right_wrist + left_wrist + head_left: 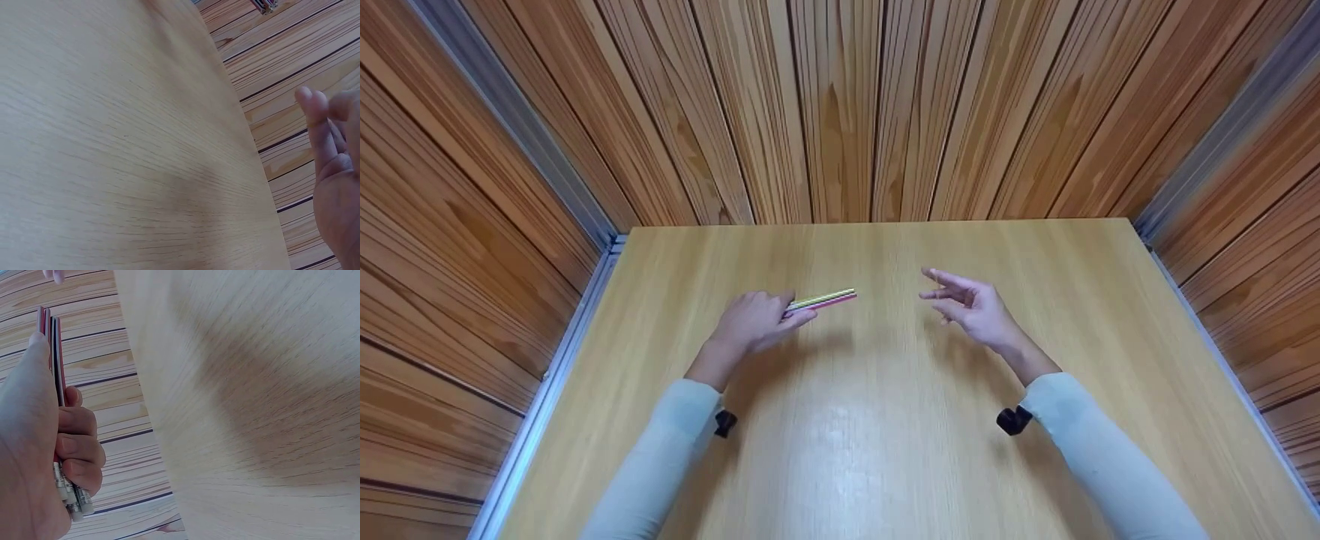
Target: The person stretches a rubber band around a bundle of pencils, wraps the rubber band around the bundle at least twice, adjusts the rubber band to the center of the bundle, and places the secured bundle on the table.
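Note:
A small bundle of pencils [826,298] lies in the grip of my left hand [754,321], its far ends pointing right toward the middle. From the left wrist, the fingers wrap round the pencils [58,354] and the thumb lies along them. Metal ferrules and pale erasers [72,498] stick out below the little-finger side. My right hand [971,306] is held over the table to the right, apart from the bundle, holding nothing, with fingers extended toward the left. The bundle's ends [265,5] show at the top of the right wrist view.
Under both hands spreads a light wooden table [840,420], with the hands' shadows on it. Wood-plank walls [840,112] stand behind and at both sides. A metal rail [547,397] runs along the left edge. Small black devices [1014,421] are at both wrists.

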Tool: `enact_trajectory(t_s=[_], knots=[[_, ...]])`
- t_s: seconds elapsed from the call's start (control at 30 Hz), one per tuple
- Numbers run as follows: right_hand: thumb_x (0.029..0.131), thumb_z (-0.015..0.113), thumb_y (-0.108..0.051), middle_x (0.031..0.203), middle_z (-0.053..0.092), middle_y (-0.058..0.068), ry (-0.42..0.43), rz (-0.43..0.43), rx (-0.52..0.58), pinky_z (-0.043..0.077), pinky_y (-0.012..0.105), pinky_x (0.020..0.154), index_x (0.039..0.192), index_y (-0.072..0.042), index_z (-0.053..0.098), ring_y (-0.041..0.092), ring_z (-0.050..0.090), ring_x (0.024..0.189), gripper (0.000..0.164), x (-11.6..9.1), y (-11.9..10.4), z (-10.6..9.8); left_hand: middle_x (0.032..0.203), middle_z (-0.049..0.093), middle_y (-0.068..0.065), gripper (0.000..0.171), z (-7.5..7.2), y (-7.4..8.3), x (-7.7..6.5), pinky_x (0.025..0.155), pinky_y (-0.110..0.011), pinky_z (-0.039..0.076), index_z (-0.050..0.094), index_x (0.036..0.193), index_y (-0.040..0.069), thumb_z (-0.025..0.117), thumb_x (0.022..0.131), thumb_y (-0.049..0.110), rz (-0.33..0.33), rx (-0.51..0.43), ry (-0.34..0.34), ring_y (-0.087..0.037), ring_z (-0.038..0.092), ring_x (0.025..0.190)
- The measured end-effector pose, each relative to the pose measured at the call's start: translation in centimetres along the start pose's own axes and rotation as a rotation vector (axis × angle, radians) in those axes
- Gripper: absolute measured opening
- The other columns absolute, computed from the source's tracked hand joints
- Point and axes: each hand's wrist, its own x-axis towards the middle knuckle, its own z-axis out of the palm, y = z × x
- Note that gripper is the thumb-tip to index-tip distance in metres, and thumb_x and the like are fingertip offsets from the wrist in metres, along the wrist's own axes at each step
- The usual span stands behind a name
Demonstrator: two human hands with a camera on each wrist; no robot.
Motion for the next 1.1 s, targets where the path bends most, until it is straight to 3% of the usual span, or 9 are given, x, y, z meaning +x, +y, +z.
enact_trajectory(t_s=[0.1, 0.2, 0.33, 0.43, 0.53, 0.67, 0.77, 0.93, 1.1], knots=[[0.103, 0.073, 0.008, 0.173, 0.054, 0.020, -0.023, 0.008, -0.004, 0.063, 0.023, 0.101, 0.164, 0.007, 0.049, 0.025, 0.064, 0.151, 0.066, -0.1, 0.0, 0.2, 0.075, 0.043, 0.001, 0.061, 0.0, 0.0, 0.0, 0.064, -0.033, 0.032, 0.063, 0.109, 0.011, 0.051, 0.111, 0.071, 0.001, -0.001, 0.005, -0.019, 0.045, 0.070], [0.097, 0.081, 0.008, 0.177, 0.042, 0.027, -0.081, 0.018, -0.039, 0.054, 0.044, 0.123, 0.166, 0.008, 0.044, 0.044, 0.038, 0.168, 0.078, -0.2, -0.1, 0.3, 0.075, 0.044, 0.001, 0.060, -0.1, 0.0, 0.0, 0.064, -0.033, 0.032, 0.063, 0.110, 0.011, 0.051, 0.111, 0.070, 0.003, 0.001, 0.006, -0.018, 0.045, 0.070], [0.091, 0.086, 0.010, 0.177, 0.037, 0.030, -0.143, 0.002, -0.069, 0.042, 0.067, 0.126, 0.166, 0.007, 0.044, 0.052, 0.027, 0.171, 0.086, -0.1, -0.2, 0.4, 0.075, 0.045, 0.001, 0.061, -0.3, 0.1, -0.1, 0.065, -0.033, 0.033, 0.064, 0.112, 0.011, 0.051, 0.111, 0.070, 0.007, 0.005, 0.008, -0.019, 0.046, 0.070], [0.089, 0.087, 0.011, 0.168, 0.047, 0.023, -0.138, -0.041, -0.058, 0.048, 0.060, 0.125, 0.160, 0.009, 0.048, 0.046, 0.039, 0.166, 0.081, 0.0, -0.4, 0.4, 0.075, 0.046, 0.000, 0.061, -0.6, 0.2, -0.1, 0.065, -0.033, 0.034, 0.064, 0.113, 0.011, 0.051, 0.111, 0.071, 0.014, 0.004, 0.011, -0.020, 0.048, 0.070], [0.088, 0.088, 0.012, 0.161, 0.054, 0.004, -0.117, -0.091, -0.037, 0.057, 0.043, 0.120, 0.155, 0.012, 0.049, 0.027, 0.049, 0.160, 0.078, 0.0, -0.7, 0.2, 0.075, 0.046, 0.000, 0.062, -0.8, 0.3, -0.1, 0.065, -0.033, 0.034, 0.064, 0.114, 0.010, 0.050, 0.111, 0.071, 0.024, 0.002, 0.008, -0.020, 0.049, 0.070], [0.084, 0.087, 0.017, 0.158, 0.055, -0.008, -0.086, -0.178, -0.001, 0.061, 0.033, 0.113, 0.151, 0.013, 0.049, 0.012, 0.052, 0.153, 0.078, 0.0, -1.5, -0.2, 0.077, 0.047, -0.001, 0.063, -1.1, 0.4, 0.0, 0.065, -0.033, 0.035, 0.063, 0.119, 0.011, 0.048, 0.112, 0.072, 0.038, 0.012, 0.007, -0.021, 0.050, 0.071], [0.082, 0.087, 0.019, 0.158, 0.055, -0.009, -0.085, -0.210, 0.001, 0.062, 0.035, 0.112, 0.152, 0.012, 0.048, 0.011, 0.054, 0.152, 0.080, 0.1, -2.1, -0.3, 0.078, 0.047, -0.002, 0.061, -1.4, 0.6, 0.2, 0.065, -0.033, 0.035, 0.061, 0.123, 0.012, 0.048, 0.112, 0.071, 0.052, 0.035, 0.022, -0.021, 0.050, 0.070], [0.084, 0.088, 0.017, 0.156, 0.056, -0.012, -0.115, -0.180, 0.000, 0.062, 0.035, 0.112, 0.156, 0.011, 0.047, 0.005, 0.056, 0.150, 0.083, 0.1, -2.4, 0.5, 0.076, 0.048, -0.001, 0.057, -1.6, 1.2, 0.4, 0.063, -0.032, 0.032, 0.058, 0.122, 0.012, 0.051, 0.113, 0.067, 0.128, 0.071, 0.069, -0.021, 0.048, 0.067], [0.085, 0.090, 0.012, 0.156, 0.056, -0.010, -0.133, -0.177, 0.019, 0.061, 0.034, 0.112, 0.157, 0.010, 0.047, 0.021, 0.055, 0.155, 0.083, 0.3, -2.8, 1.4, 0.074, 0.051, -0.001, 0.054, -1.8, 2.4, 0.8, 0.061, -0.032, 0.032, 0.059, 0.120, 0.012, 0.053, 0.113, 0.065, 0.207, 0.098, 0.124, -0.019, 0.048, 0.066]])
